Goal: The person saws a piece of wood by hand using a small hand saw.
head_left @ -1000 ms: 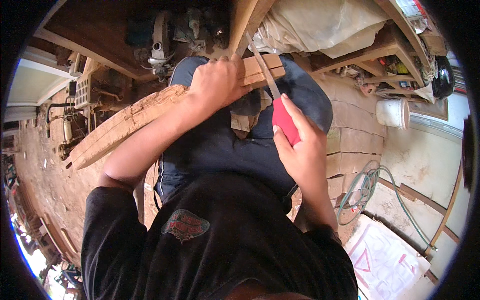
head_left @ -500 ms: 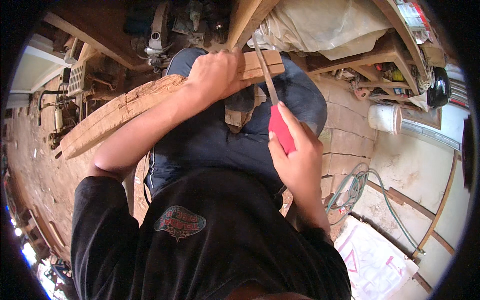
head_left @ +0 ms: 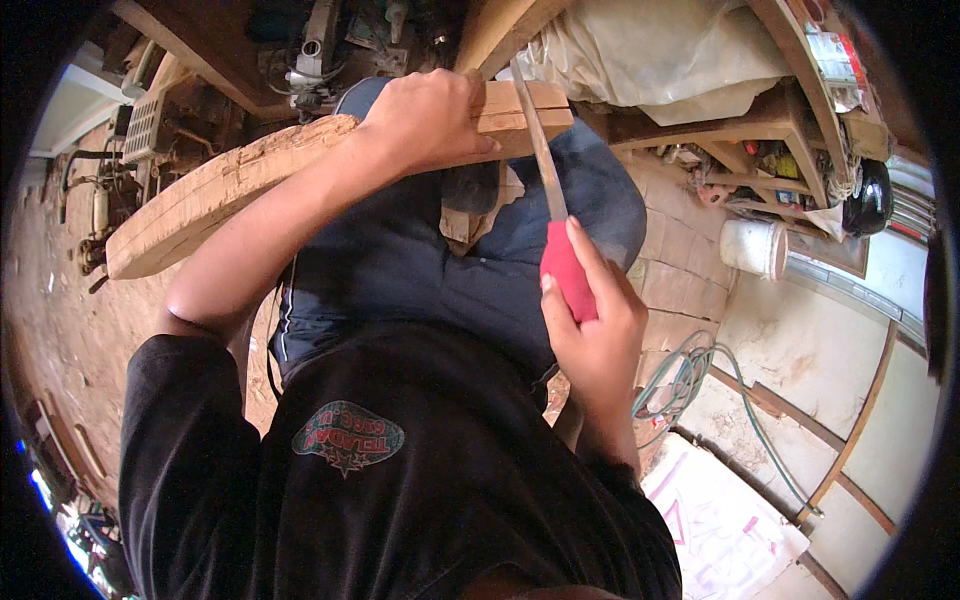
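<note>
A long, curved piece of wood (head_left: 235, 180) with a rough, splintered upper edge lies slantwise over my legs. My left hand (head_left: 425, 118) is closed over it near its right end, fingers wrapped across the top. In my right hand (head_left: 598, 315) is a handsaw (head_left: 545, 165), gripped by its red handle with the thumb on the near side. Its narrow metal blade crosses the wood close to the squared right end and touches it. Whether the teeth sit in a cut cannot be made out. A smaller wooden piece (head_left: 462, 225) shows between my legs, below the curved wood.
A wooden bench frame (head_left: 515, 30) stands just beyond the work, with plastic sheeting (head_left: 660, 60) on its right. A power tool (head_left: 315, 60) sits at the back left. To the right are a white bucket (head_left: 753, 248), a coiled green hose (head_left: 680, 375) and a marked white sheet (head_left: 725, 520).
The handsaw has been drawn slightly back toward me across the wood. The curved wood and my left hand appear a little higher in view, and the whole view has shifted slightly.
</note>
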Tool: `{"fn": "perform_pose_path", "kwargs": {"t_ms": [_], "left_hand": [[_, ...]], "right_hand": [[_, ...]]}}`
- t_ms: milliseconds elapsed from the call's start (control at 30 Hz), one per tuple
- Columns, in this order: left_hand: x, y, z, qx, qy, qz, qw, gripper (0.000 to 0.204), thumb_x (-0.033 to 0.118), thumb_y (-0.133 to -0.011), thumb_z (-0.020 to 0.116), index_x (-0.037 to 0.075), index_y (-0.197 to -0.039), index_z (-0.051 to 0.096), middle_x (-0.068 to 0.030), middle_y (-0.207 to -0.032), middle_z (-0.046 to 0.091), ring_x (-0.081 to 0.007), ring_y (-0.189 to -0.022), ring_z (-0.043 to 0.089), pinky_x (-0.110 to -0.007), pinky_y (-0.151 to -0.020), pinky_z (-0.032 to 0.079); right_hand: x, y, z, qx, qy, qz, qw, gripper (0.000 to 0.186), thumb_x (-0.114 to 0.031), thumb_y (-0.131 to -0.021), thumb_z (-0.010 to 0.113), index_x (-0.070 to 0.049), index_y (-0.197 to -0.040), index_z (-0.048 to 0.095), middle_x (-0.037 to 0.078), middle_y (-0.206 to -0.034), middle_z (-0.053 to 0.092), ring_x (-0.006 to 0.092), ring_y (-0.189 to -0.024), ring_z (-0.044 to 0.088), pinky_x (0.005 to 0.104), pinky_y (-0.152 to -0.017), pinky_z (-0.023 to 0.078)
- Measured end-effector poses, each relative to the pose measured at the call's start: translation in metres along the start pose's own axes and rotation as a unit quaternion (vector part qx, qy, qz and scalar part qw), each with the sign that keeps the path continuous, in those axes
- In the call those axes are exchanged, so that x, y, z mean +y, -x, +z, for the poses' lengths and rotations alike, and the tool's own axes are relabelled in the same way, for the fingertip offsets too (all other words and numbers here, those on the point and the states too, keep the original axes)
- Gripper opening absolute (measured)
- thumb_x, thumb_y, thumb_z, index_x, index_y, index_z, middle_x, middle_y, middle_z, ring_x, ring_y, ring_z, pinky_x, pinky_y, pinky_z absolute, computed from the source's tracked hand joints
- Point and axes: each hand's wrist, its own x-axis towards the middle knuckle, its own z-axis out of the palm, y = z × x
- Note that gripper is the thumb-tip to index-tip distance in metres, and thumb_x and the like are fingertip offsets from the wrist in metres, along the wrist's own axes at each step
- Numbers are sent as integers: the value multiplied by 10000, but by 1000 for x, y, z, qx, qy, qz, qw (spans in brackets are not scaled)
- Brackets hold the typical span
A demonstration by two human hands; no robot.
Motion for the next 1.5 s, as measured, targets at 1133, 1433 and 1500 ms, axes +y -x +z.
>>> {"fn": "perform_pose_path", "kwargs": {"t_ms": [1133,1433,1500], "left_hand": [[-10,-3,10,8,4,0,1000,625,576,-795,820,31,-1052,654,-251,-890,745,-442,-888,751,-546,-770,608],[-8,-5,10,8,-25,-21,999,583,538,-769,847,26,-1037,762,-242,-901,763,-412,-894,768,-490,-792,625],[-12,-6,12,6,-26,-15,1000,627,574,-773,836,28,-1052,707,-251,-896,752,-427,-889,760,-511,-769,619]], "right_hand": [[5,-14,-3,-6,-1,-23,1000,568,-44,-856,753,-105,-1414,670,217,-1004,724,414,-875,717,464,-781,571],[1,-16,0,-16,9,-19,1000,580,-53,-854,744,-86,-1426,659,227,-1027,727,404,-873,723,472,-785,576],[-1,-17,-1,-21,-4,-24,999,582,-51,-853,742,-88,-1428,659,225,-1026,725,400,-870,724,471,-784,578]]}}
